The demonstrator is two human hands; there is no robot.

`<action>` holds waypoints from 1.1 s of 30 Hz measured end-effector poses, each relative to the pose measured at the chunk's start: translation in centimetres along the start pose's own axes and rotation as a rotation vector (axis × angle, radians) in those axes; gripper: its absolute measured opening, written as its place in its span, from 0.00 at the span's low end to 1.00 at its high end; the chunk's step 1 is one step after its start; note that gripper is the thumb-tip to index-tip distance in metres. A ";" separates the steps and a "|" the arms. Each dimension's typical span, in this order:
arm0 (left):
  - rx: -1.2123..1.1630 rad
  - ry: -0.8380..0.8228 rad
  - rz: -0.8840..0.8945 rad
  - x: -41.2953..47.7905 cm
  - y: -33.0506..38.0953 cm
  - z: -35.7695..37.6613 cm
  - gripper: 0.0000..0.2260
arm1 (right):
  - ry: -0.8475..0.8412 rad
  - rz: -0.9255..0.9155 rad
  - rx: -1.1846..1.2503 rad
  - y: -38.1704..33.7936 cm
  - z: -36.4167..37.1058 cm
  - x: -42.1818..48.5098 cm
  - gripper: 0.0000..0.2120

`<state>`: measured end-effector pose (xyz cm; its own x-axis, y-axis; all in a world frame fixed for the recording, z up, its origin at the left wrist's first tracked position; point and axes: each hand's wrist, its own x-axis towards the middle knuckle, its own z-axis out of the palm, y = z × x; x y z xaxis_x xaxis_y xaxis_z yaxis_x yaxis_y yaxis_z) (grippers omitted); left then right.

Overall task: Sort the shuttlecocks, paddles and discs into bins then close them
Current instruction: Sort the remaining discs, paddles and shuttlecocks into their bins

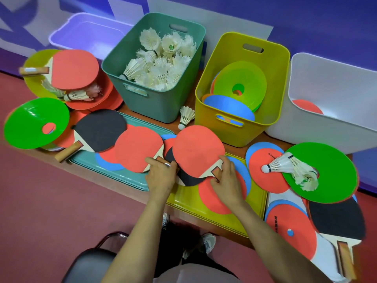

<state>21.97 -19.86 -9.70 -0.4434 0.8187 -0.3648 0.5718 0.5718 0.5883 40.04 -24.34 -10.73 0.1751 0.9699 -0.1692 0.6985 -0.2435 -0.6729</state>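
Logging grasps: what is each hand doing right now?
Left hand: holding a paddle by its handle.
Right hand: holding the next paddle by its handle.

A flat red plastic disc point(263, 181) carries small black upside-down letters, "NICE", perhaps cut off; dark print on the lower red disc point(285, 242) is unreadable.

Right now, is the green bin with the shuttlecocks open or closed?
Open. The green bin has no lid on it, and the shuttlecocks inside show plainly from above.
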 end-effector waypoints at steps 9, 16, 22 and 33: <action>-0.987 -0.099 -0.419 -0.8 -1.1 -2.7 0.17 | -0.041 -0.083 0.127 0.1 -0.7 -0.4 0.34; -1.094 -0.148 -0.251 -4.3 -1.8 -3.4 0.16 | 0.064 -0.245 0.236 -1.8 -0.7 -0.7 0.33; -1.111 -0.216 -0.102 -5.6 -1.2 -3.6 0.17 | 0.285 -0.426 0.288 -3.6 -3.0 -1.2 0.33; -0.936 -0.476 0.190 -6.2 7.6 -2.7 0.17 | 0.672 -0.305 0.271 -1.5 -11.9 -0.9 0.36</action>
<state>27.21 -20.75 -1.01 0.0286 0.9422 -0.3340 -0.2445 0.3305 0.9116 47.07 -24.81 -1.03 0.4450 0.7653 0.4650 0.6046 0.1262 -0.7865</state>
